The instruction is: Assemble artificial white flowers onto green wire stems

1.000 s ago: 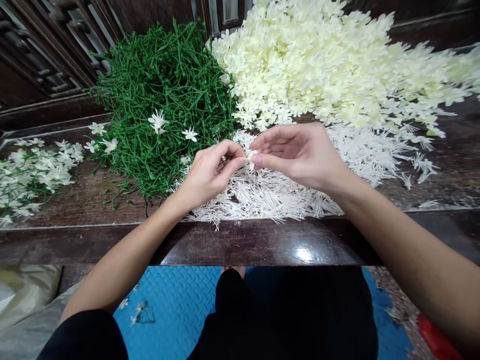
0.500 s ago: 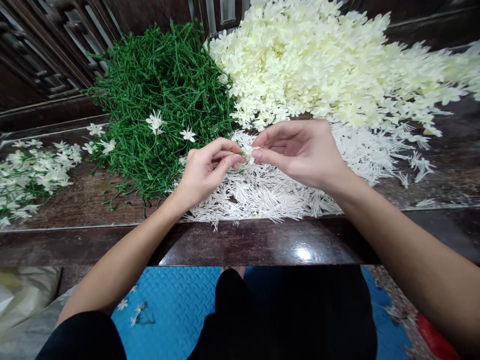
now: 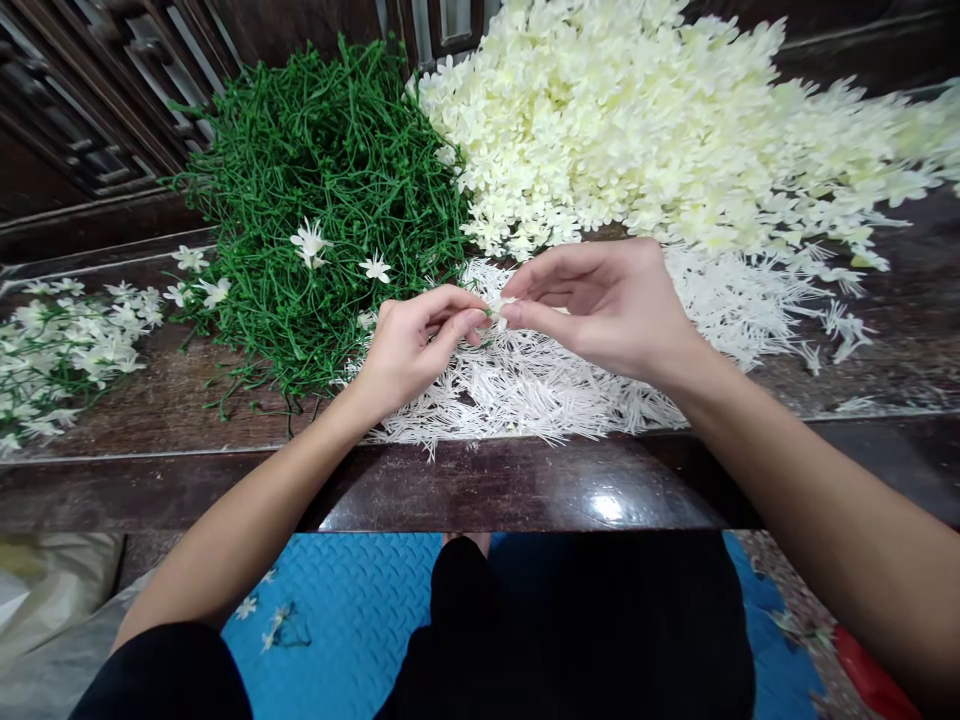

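Note:
My left hand point(image 3: 422, 338) pinches a thin green plastic stem, of which only a bit shows at the fingertips. Thumb and forefinger of my right hand point(image 3: 600, 308) are closed on a small white flower piece point(image 3: 504, 306) at the stem's end. The two sets of fingertips almost meet. Below them spreads a heap of white thread-like stamens point(image 3: 525, 385). To the left lies a tangled pile of green stems point(image 3: 322, 190), with two finished-looking white flowers on top. Behind my right hand rises a large mound of cream petals point(image 3: 637, 130).
Assembled white flowers on stems point(image 3: 82, 335) lie at the left of the dark wooden bench point(image 3: 187, 400). A carved wooden back point(image 3: 82, 100) stands behind. On the blue floor mat point(image 3: 360, 600) are a few dropped flowers point(image 3: 279, 625). Something red point(image 3: 870, 665) sits at lower right.
Both hands keep nearly the same place, fingertips together over the white stamens. Only slight finger movement shows around the small flower piece.

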Action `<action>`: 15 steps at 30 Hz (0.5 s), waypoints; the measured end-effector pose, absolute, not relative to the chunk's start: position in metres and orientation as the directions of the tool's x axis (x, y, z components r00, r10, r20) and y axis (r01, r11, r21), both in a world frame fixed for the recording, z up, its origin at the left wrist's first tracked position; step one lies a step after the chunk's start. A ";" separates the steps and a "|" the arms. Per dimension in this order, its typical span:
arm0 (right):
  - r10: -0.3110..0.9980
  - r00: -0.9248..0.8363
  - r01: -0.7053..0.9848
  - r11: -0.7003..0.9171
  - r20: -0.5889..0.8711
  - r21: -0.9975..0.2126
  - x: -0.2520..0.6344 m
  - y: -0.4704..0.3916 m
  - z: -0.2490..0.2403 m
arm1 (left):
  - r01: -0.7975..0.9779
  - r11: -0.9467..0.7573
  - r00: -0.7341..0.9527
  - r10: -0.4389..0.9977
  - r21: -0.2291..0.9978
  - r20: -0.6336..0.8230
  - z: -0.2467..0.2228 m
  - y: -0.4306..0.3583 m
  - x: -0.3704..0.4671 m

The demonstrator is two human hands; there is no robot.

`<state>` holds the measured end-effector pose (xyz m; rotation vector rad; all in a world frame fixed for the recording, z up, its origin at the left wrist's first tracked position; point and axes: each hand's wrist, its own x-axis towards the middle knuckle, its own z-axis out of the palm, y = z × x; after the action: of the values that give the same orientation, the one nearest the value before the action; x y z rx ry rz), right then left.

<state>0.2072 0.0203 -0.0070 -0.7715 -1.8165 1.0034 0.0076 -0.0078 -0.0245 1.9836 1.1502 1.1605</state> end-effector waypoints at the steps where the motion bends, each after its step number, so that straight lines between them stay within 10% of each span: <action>1: 0.819 -0.415 0.099 0.475 0.398 -0.875 0.207 0.020 -0.008 | 0.401 -0.472 0.263 0.880 0.785 0.395 -0.025 -0.008 0.008; 15: 0.811 -0.398 0.065 0.491 0.429 -0.868 0.208 0.020 -0.008 | 0.462 -0.487 0.299 0.872 0.741 0.387 -0.024 -0.009 0.008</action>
<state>0.2080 0.0202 -0.0081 -0.7374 -1.7996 0.9987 0.0076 -0.0086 -0.0237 2.0732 1.1850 1.0846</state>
